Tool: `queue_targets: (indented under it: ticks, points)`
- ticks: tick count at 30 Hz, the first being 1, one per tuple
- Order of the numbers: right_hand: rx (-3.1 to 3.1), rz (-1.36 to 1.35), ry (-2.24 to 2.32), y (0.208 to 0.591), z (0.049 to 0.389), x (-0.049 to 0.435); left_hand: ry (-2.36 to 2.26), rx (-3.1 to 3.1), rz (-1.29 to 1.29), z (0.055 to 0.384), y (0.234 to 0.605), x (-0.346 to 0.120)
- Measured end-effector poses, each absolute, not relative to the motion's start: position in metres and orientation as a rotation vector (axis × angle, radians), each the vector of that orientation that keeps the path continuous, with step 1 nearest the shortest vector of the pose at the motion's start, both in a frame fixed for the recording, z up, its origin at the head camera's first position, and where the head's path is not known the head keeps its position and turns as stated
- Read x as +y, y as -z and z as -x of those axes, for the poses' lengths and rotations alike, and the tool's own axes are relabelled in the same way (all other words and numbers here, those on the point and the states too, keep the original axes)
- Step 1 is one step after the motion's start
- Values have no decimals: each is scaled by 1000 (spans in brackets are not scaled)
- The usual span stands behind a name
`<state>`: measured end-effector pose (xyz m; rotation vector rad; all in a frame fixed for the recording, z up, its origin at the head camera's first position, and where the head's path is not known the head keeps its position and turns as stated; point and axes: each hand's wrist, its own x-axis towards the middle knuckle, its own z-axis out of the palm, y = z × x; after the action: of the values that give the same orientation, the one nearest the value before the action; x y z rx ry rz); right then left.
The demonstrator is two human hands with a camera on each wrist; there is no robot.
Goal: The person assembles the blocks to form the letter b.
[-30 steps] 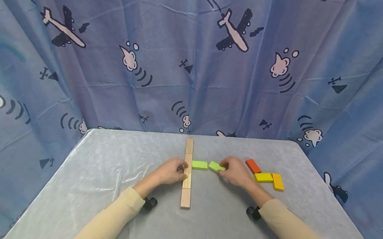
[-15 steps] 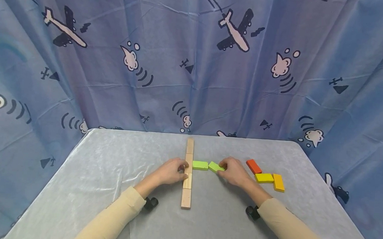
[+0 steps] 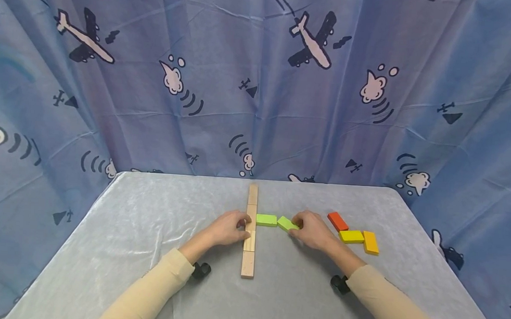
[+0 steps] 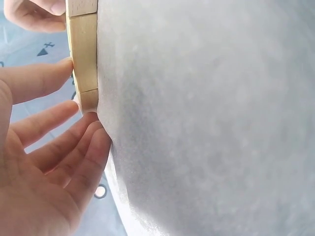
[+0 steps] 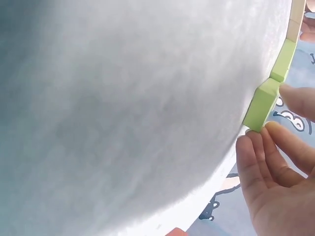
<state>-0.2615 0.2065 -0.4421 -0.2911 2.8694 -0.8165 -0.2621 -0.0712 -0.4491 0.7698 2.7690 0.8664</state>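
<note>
**Two hands at a line of blocks, one green piece pinched**

Head view: Pale table [image 3: 292, 291], patterned blue curtain [image 3: 217, 56] behind. A wooden row [image 3: 247, 265], four blocks end to end, runs away from the person near mid-table. Left hand [image 3: 227, 229] at the row's left side: thumb and forefinger apart, tips touching the wood, not wrapped round it. First green block [image 3: 266, 220] lies flat, square to the row, its left end against it. Second green block [image 3: 285, 223] sits just right of that one, turned at an angle. Right hand [image 3: 314, 230] has its right end. Further right, near one another: red block [image 3: 337, 221], yellow block [image 3: 351, 237], orange block [image 3: 370, 243]. Both forearms in tan sleeves [image 3: 153, 289].

Left wrist view: thumb tip on the wooden row, forefinger tip close by it; the other fingers extend past the row's end, loosely bent. No clamp on the wood visible.

Right wrist view: second green block pinched between thumb and forefinger, the thumb near the corner toward the first green block, forefinger at the opposite end. The two green blocks appear to meet at a corner, set at an angle. Beyond them, part of the wooden row.
</note>
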Motion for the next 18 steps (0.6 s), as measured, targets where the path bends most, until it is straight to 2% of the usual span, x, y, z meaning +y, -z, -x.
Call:
queue_targets:
  ticks: [18]
  points:
    - [2963,476,735,425,235,246,-858,2760,-765,262,448,-71]
